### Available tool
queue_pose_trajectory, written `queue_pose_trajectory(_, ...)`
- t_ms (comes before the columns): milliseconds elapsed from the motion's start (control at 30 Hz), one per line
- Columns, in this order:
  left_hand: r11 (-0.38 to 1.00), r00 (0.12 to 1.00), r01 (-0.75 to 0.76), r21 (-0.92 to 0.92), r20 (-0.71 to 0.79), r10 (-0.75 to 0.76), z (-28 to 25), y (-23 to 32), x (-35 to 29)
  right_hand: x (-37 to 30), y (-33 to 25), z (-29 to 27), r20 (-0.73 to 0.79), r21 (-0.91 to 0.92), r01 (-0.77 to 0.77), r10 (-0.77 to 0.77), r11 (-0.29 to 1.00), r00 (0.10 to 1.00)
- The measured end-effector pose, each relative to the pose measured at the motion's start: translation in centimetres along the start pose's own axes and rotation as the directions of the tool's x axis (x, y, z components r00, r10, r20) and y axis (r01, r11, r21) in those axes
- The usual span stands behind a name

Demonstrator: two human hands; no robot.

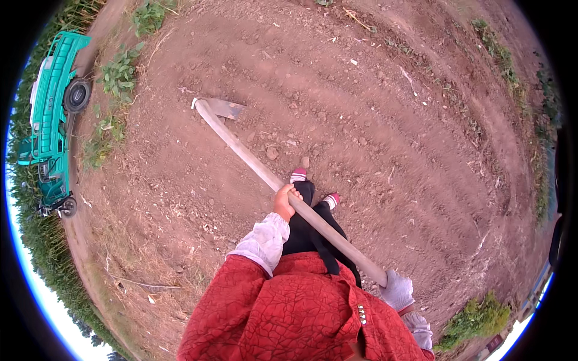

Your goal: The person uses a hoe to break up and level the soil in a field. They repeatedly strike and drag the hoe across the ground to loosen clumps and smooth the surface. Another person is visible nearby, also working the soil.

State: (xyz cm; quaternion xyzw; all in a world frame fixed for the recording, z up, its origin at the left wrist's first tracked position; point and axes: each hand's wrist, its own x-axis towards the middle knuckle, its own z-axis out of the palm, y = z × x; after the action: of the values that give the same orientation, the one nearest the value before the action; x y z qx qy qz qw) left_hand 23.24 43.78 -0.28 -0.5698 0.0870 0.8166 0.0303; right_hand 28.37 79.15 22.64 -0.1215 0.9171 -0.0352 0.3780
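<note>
A hoe (251, 161) with a long pale wooden handle runs slantwise in front of me, from far left to near right. Its flat metal blade (226, 109) is at the far end, at or just above the brown soil; I cannot tell whether it touches. My bare left hand (285, 202) is wrapped round the middle of the handle. At the near end of the handle, my right hand (397, 290), in a light grey glove, grips the wood. Pale sleeve covers show on both forearms, below red sleeves.
Loose soil with clods and dry stalks (361, 108) spreads around my feet (298, 175). A green three-wheeled cargo vehicle (51, 114) stands at the left, beside tall crops (48, 265). Leafy plants (119, 73) grow near it. A green bush (475, 322) is at the near right.
</note>
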Motion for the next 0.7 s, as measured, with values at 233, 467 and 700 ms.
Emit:
queue_pose_trajectory(233, 1.000, 1.000, -0.002, 0.027, -0.019, 0.003, 1.6, 0.7, -0.5, 0.5, 0.0, -0.9, 0.065, -0.021, -0.044, 0.045, 0.999, 0.997)
queue_pose_trajectory(467, 0.986, 0.989, -0.139, 0.089, -0.043, 0.143, 3.7, 10.0, -0.6, 7.4, -5.3, 0.7, -0.036, 0.084, 0.048, -0.046, 0.995, 0.998)
queue_pose_trajectory(700, 0.952, 0.956, -0.290, 0.093, 0.075, 0.284, 4.9, 17.2, 6.2, 15.3, -9.1, -0.3, -0.033, 0.078, 0.107, -0.104, 0.991, 0.994)
